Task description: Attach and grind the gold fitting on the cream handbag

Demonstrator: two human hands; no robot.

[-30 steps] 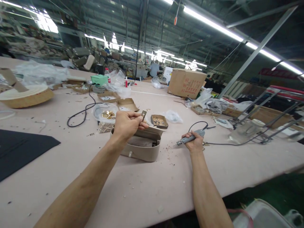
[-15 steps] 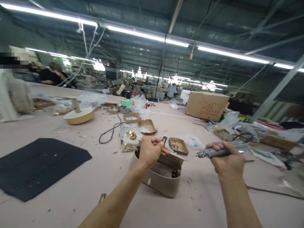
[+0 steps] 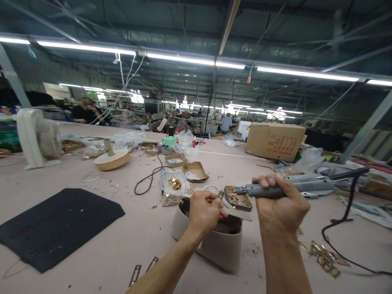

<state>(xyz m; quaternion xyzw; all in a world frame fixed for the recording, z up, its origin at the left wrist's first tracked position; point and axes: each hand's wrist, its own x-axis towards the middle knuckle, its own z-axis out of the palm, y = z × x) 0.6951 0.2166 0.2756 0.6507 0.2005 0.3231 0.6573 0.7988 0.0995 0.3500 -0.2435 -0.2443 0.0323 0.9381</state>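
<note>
Head view | left hand (image 3: 206,212) fingers pinch a small metal fitting (image 3: 221,195) over beige bag (image 3: 214,241) | right hand (image 3: 280,206) fingers clamp electric screwdriver (image 3: 288,188) above worktop (image 3: 92,253)

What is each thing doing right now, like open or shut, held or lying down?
Left hand: closed on a small metal piece.
Right hand: shut around the electric screwdriver, held level, tip pointing left.
Beige bag: standing on the table, flap open.
Cardboard box: closed.
Small tray: open, holding metal bits.
Fan: upright.
Black sheet: lying flat.
</note>
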